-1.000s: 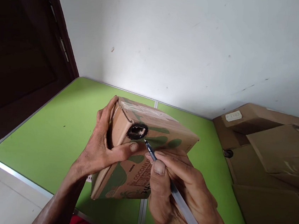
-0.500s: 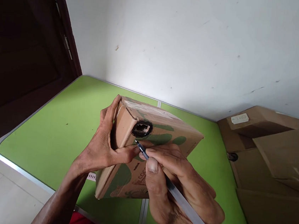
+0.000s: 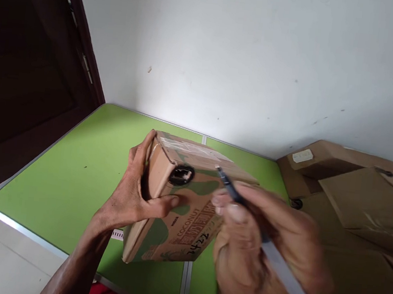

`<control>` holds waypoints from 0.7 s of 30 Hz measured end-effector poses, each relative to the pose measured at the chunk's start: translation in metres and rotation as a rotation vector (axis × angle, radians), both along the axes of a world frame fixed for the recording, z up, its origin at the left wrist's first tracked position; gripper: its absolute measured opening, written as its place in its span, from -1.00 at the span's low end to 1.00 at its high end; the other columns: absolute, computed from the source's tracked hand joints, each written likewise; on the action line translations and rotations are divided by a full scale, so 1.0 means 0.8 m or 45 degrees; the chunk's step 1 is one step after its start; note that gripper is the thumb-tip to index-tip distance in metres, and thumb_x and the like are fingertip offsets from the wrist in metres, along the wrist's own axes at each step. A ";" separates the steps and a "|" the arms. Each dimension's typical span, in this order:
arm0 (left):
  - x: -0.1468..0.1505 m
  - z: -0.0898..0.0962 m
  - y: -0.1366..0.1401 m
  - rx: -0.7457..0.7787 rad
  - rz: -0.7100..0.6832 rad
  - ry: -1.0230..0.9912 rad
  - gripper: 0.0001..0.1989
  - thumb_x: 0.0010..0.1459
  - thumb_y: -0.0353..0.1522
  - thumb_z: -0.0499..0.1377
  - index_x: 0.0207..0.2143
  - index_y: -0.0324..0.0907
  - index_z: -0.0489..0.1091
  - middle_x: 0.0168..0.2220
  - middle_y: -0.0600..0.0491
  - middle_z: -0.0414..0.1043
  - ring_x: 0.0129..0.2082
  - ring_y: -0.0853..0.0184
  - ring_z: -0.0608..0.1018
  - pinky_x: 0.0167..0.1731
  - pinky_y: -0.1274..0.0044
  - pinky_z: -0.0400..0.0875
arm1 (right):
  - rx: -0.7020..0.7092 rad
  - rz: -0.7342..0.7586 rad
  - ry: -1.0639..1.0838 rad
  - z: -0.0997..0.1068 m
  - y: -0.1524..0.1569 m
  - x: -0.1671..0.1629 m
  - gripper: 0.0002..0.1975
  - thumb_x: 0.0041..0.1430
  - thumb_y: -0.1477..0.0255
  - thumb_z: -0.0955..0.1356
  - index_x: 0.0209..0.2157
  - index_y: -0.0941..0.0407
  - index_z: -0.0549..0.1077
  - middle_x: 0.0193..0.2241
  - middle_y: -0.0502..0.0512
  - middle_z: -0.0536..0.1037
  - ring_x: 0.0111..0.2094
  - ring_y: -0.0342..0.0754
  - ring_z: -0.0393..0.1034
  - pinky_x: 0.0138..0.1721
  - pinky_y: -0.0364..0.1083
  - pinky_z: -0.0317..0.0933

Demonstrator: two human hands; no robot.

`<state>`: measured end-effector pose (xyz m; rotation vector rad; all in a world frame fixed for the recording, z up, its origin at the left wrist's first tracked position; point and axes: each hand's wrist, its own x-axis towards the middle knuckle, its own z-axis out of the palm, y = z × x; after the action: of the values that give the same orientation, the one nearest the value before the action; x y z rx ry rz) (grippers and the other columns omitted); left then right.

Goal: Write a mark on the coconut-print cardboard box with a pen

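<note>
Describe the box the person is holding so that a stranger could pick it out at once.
On the green table, left of the plain brown cartons, the left hand tilts a small cardboard box. It alone has green printing, handwritten digits and a black-ringed hole.

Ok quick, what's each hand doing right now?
Left hand: closed around the end of the cardboard box.
Right hand: closed on a pen, blurred.
</note>
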<state>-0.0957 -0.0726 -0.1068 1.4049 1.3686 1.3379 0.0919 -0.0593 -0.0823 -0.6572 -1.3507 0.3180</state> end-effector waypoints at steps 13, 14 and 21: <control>-0.030 -0.025 -0.007 -0.031 -0.045 -0.147 0.35 0.08 0.03 0.52 0.67 0.15 -0.25 0.59 -0.21 0.12 0.54 -0.40 0.29 0.40 -0.22 0.38 | -0.098 -0.183 -1.363 -0.191 0.067 0.164 -0.86 0.53 0.51 0.39 -0.05 0.14 0.64 -0.22 0.07 0.66 -0.21 -0.04 0.61 -0.20 -0.06 0.56; -0.029 -0.024 -0.007 -0.040 -0.035 -0.139 0.33 0.08 0.04 0.51 0.67 0.15 -0.23 0.58 -0.21 0.14 0.53 -0.40 0.30 0.39 -0.22 0.39 | -0.103 -0.137 -1.421 -0.202 0.067 0.162 -0.91 0.53 0.45 0.43 -0.06 0.13 0.62 -0.21 0.05 0.66 -0.22 -0.05 0.61 -0.20 -0.06 0.56; -0.014 -0.013 -0.013 -0.034 0.004 -0.083 0.26 0.15 0.04 0.48 0.67 0.13 -0.19 0.56 -0.17 0.17 0.55 -0.32 0.28 0.48 -0.15 0.29 | -0.207 -0.017 -1.564 -0.242 0.067 0.146 -0.80 0.51 0.29 0.48 0.01 0.11 0.59 -0.11 0.07 0.66 -0.20 -0.05 0.61 -0.17 -0.02 0.58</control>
<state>-0.1073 -0.0826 -0.1169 1.3301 1.3416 1.3512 0.2085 -0.0054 -0.2757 -1.0642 -2.4959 -0.0333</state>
